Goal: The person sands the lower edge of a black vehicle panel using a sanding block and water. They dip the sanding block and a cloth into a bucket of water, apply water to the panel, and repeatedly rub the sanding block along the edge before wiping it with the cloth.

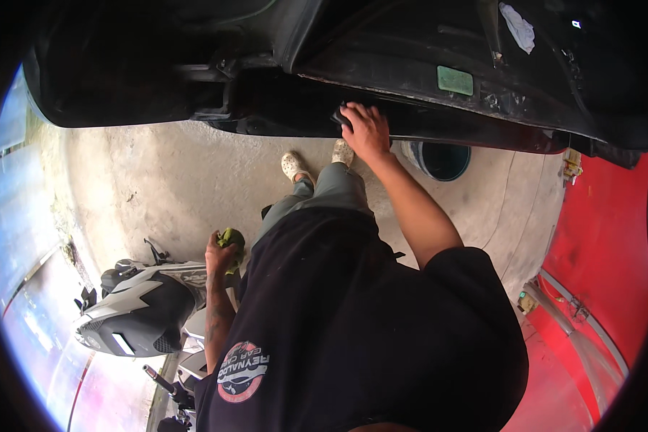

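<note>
My right hand [368, 132] is closed around a small dark pad [339, 115] and presses it against the glossy black lower panel [288, 108] of a vehicle in front of me. Much of the pad is hidden by the fingers, and its exact kind is hard to make out. Down at my left side, apart from the vehicle, my left hand [220, 254] grips a crumpled yellow-green cloth [232, 243].
A dark round bucket [443, 161] stands on the concrete floor [173, 187] under the panel's edge. A whitish crumpled cloth [517, 29] lies on the vehicle at upper right. A grey-and-black motor scooter [147, 309] is parked behind me on the left. Red surface [605, 230] at right.
</note>
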`<state>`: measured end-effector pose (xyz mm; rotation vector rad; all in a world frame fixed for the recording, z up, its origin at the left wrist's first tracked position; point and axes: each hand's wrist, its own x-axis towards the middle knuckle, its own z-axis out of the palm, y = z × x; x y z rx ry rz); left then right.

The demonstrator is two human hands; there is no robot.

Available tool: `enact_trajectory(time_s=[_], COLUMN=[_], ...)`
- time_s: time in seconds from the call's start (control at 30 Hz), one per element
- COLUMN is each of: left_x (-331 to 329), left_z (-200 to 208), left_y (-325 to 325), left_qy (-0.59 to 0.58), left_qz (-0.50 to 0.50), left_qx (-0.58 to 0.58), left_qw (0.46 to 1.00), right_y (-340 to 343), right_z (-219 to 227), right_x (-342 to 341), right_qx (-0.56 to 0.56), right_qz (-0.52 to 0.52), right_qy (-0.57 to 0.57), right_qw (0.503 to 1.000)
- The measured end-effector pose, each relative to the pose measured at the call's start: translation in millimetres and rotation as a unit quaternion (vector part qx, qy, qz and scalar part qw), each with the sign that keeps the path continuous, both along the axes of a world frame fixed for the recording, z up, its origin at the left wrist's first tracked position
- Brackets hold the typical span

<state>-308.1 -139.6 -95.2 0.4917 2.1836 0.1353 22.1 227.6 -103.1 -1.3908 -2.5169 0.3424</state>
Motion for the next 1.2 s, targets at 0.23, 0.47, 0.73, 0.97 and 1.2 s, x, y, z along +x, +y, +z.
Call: enact_trajectory(time_s=[0.23,0.47,0.73,0.97,1.2], left_x=[3,7,6,11,10], left_z=[-10,-8,-17,-16,-18], left_y=[-8,-12,-22,-26,-23], left_qy=[-0.014,0.001,-0.010,-0.010,-0.022], left_qz=[0.008,0.001,0.007,0.027,0.010], left_qx=[-0.005,-0.011,-0.004,-0.010,0.000], left_qw=[1.000,1.000,1.000,1.000,1.000], right_y=[-15,-29,5,-39,1], right_z=[-6,-8,7,-3,4], right_x=[-15,-38,-58,-47,-48], right_qx=[-0.056,-0.104,-0.131,-0.164,-0.127], right_qz=[-0.085,-0.186,-0.269,-0.258,-0.291], right_qy=[0.039,0.073,0.099,0.087,0.088], right_qw=[0.994,0.974,0.949,0.948,0.944])
